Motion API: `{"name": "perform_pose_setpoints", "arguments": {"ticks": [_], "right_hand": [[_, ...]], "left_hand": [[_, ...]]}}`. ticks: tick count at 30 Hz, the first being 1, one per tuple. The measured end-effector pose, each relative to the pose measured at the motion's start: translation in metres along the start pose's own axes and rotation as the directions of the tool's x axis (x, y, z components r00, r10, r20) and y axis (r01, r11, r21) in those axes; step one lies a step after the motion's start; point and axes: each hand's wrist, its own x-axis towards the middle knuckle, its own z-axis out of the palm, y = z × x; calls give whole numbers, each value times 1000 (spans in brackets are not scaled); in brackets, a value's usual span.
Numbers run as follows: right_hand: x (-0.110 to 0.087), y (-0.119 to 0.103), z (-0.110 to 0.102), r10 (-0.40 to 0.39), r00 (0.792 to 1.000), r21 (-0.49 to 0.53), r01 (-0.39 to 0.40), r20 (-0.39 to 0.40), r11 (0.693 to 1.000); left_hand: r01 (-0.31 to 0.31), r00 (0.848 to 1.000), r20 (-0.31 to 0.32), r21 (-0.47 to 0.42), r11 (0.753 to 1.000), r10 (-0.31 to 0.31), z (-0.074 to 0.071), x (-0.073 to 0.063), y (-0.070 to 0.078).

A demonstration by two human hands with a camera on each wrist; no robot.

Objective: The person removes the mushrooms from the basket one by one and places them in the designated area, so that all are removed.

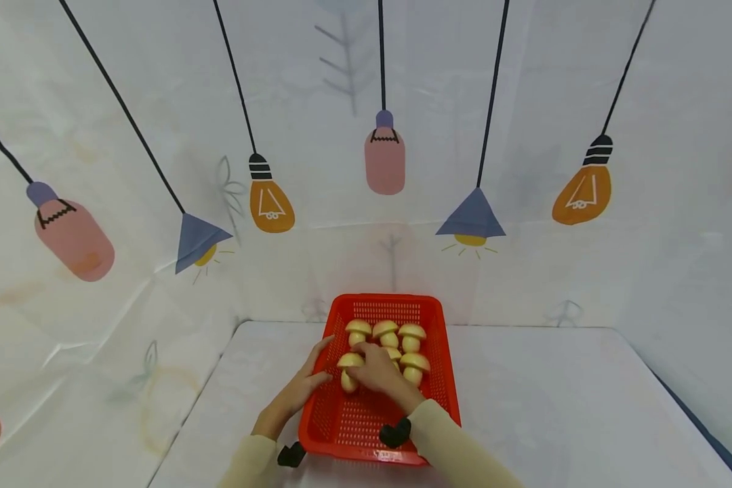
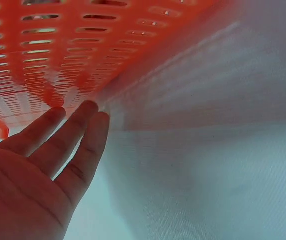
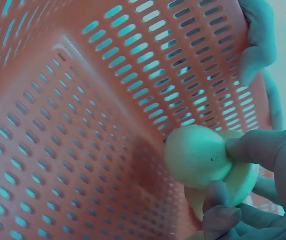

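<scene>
A red perforated plastic basket (image 1: 348, 423) stands on the white table, with several pale yellow mushrooms (image 1: 412, 333) in its middle and far part. My right hand (image 1: 381, 373) reaches into it and pinches one mushroom (image 1: 349, 360) near the left wall. In the right wrist view thumb and fingers hold that mushroom (image 3: 195, 155), its rounded end facing the camera. My left hand (image 1: 299, 393) lies at the basket's left side, touching the rim. Below the perforated wall (image 2: 37, 60), the left wrist view shows straight fingers (image 2: 85, 150) outside the basket.
The white table (image 1: 555, 400) extends on both sides of the basket. Behind it hangs a pale sheet (image 1: 512, 285) printed with lamps and bulbs. Black wrist pieces (image 1: 395, 432) sit near both cuffs, the right one over the basket's near part.
</scene>
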Motion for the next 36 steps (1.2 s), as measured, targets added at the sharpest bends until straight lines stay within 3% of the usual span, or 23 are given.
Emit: {"name": "perform_pose_setpoints", "arguments": {"ticks": [9,15,19,21,26,33,36], "right_hand": [[-8,-11,-22,-57,995,-49,53,-79,997],[-15,-12,-40,-50,992,28,54,-119,998],[-24,-11,-53,-40,991,108,54,-126,993],[-28,-9,-61,-57,989,115,73,-137,991],[-37,1,-74,-120,970,23,128,-210,992],[-51,16,-92,-94,961,93,122,-259,988],[-57,23,-100,-112,952,72,138,-284,988]], "left_hand": [[21,1000,-23,9,1000,-21,-1,-1,-2],[10,1000,-13,-16,1000,-10,-1,1,-2],[38,999,-14,-12,999,-38,-1,0,1],[51,999,-7,-11,999,-51,0,0,3],[58,998,-4,-7,998,-58,0,-1,3],[54,999,2,-6,998,-54,-1,-1,4],[55,998,19,-24,998,-55,-2,0,4]]}}
